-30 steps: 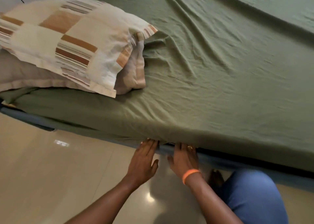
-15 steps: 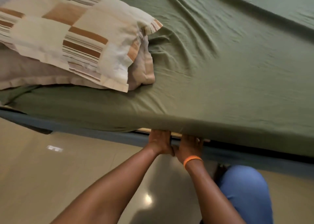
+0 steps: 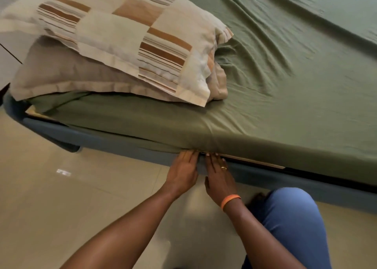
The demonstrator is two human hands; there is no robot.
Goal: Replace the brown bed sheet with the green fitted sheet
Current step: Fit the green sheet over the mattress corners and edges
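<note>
The green fitted sheet [image 3: 285, 81] covers the mattress top and near side, wrinkled around the pillows. My left hand [image 3: 182, 170] and my right hand [image 3: 219, 176] lie flat side by side at the sheet's lower edge, fingers straight, fingertips at the gap between mattress and blue bed frame [image 3: 122, 146]. Neither hand grips anything. My right hand wears a ring, with an orange band at the wrist. No brown sheet is in view.
Two pillows are stacked at the left end of the bed: a striped patchwork one [image 3: 126, 38] on a plain beige one [image 3: 67, 77]. A pale slat [image 3: 255, 161] shows under the mattress. My blue-clad knee [image 3: 293, 217] is beside the frame on the glossy tile floor [image 3: 61, 197].
My hands were pushed deep under the mattress edge half a second ago; they have drawn back out, so the flat fingers show again. The view has shifted slightly.
</note>
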